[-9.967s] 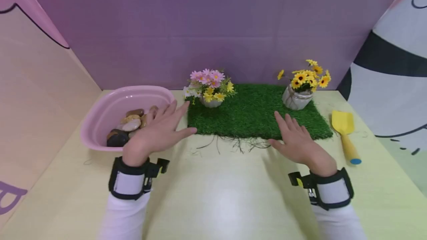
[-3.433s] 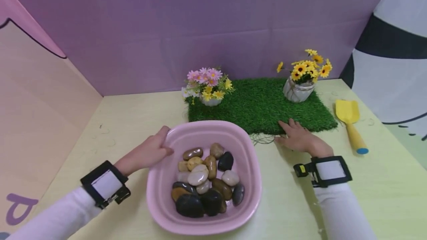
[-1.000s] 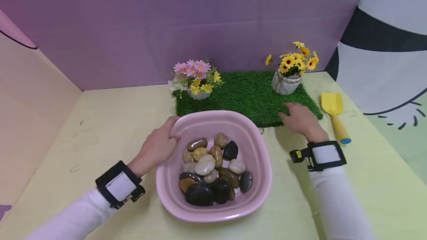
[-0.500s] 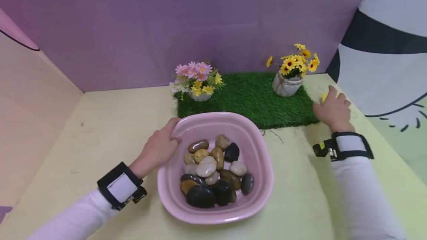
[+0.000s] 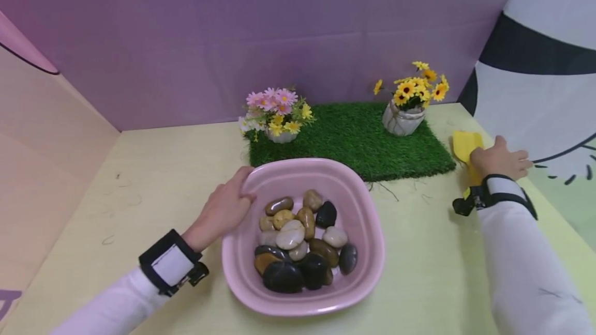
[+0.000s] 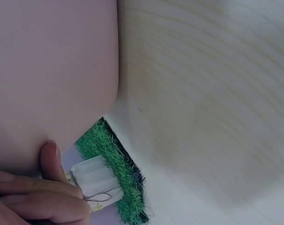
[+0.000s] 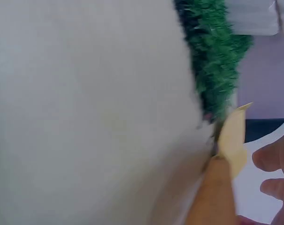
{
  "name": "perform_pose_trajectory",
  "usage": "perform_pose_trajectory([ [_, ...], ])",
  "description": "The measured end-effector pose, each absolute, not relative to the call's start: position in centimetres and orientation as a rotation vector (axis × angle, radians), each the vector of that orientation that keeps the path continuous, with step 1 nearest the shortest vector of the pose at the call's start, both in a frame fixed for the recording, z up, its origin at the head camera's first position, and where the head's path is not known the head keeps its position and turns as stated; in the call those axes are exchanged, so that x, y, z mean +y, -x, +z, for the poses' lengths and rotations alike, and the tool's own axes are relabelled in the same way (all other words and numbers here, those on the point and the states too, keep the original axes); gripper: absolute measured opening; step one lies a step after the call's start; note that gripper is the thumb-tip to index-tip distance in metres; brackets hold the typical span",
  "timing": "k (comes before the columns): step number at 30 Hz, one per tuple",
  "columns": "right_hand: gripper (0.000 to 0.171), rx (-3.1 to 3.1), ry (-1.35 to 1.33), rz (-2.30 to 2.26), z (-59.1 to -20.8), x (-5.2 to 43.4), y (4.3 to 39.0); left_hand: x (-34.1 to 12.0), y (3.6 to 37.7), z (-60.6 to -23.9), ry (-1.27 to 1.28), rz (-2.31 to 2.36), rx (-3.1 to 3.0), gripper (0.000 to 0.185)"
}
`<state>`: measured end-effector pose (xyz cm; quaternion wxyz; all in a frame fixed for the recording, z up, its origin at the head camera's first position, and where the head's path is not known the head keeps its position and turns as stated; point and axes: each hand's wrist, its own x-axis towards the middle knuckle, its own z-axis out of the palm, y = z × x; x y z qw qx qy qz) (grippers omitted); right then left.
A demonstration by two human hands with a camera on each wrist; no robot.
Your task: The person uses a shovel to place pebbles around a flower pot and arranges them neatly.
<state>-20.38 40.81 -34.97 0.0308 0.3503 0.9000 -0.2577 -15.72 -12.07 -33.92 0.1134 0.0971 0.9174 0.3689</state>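
Shovel [image 5: 467, 145] first: the little yellow shovel lay on the table [image 5: 163, 169], just to the right of the green grass mat [image 5: 354, 141]. Our right hand [image 5: 499, 161] was on top of its handle. In the right wrist view the handle [image 7: 214, 192] ran under the palm, and the fingers [image 7: 273, 157] were bent beside it but not yet closed round it. Our left hand [image 5: 224, 210] held the near left rim of the pink bowl [image 5: 368, 231], with the thumb hooked over the edge. The bowl sat in front of us, full of smooth stones [image 5: 300, 242].

We think we were at the step of picking up the shovel. Next, the right fingers needed to wrap tight round the handle and lift it, while the left hand kept the bowl from sliding.
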Motion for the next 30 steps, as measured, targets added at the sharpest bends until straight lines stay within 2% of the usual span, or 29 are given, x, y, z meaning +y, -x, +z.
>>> perform_pose_trajectory([
  [11,0.084,2.678,-1.130,-0.611,-36.9,41.1,20.2,-11.8,15.6,-33.8,-0.282,1.081,2.693,0.056],
  [19,0.090,2.612,-1.050,-0.551,-37.4,41.1,20.3,-11.9,15.6,-33.6,-0.269,1.079,2.691,0.057],
  [30,0.078,2.606,-0.958,-0.513,-37.6,40.5,20.4,-12.0,15.7,-33.7,-0.264,1.081,2.679,0.057],
])
